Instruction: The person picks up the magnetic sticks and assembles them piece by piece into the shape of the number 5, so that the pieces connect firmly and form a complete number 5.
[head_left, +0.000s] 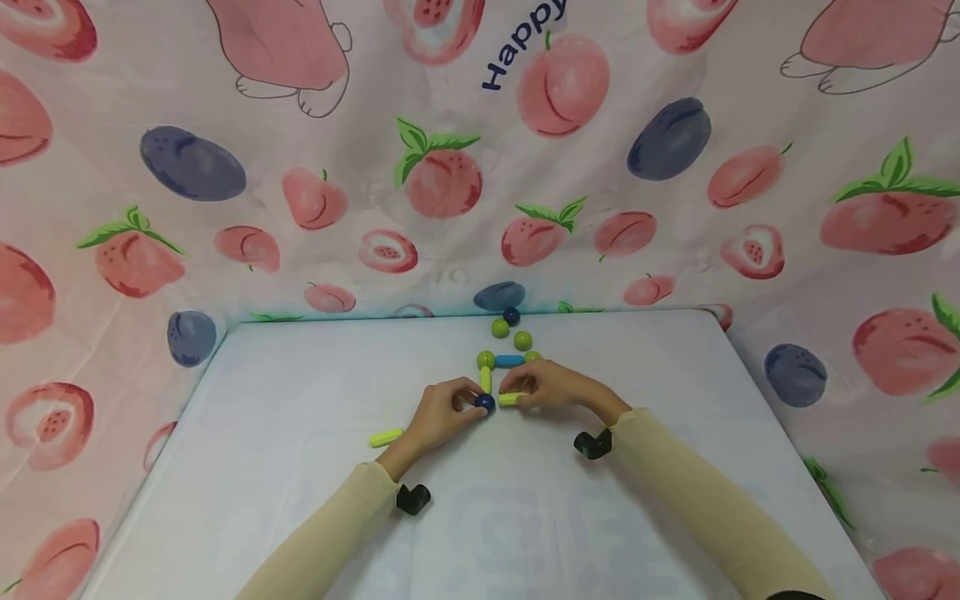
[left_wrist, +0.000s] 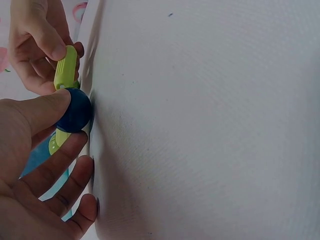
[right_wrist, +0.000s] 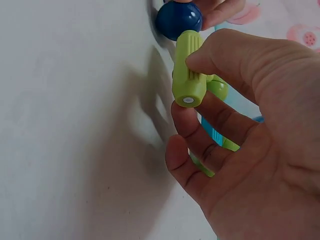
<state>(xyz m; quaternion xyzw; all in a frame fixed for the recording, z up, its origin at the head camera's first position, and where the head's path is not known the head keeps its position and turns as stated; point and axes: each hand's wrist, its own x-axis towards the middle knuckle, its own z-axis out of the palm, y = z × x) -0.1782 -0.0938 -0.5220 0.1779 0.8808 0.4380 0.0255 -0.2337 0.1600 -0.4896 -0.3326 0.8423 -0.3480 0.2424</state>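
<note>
On the white table (head_left: 300, 467) lies a flat figure of sticks and balls: a blue stick (head_left: 509, 361) between green balls (head_left: 485, 359), and a yellow-green stick (head_left: 486, 379) running down to a dark blue ball (head_left: 485, 402). My left hand (head_left: 444, 410) pinches that dark blue ball (left_wrist: 74, 110) between thumb and fingers. My right hand (head_left: 542, 385) pinches a yellow-green stick (head_left: 511, 399) (right_wrist: 188, 67) whose end meets the blue ball (right_wrist: 178, 19). The same stick (left_wrist: 66, 67) shows in the left wrist view, held by the right hand's fingers (left_wrist: 47, 37).
Loose balls lie behind the figure: two green ones (head_left: 500, 327) (head_left: 522, 340) and a dark blue one (head_left: 512, 316). A spare yellow-green stick (head_left: 386, 437) lies left of my left hand. A fruit-printed cloth (head_left: 450, 167) hangs round the table's back and sides.
</note>
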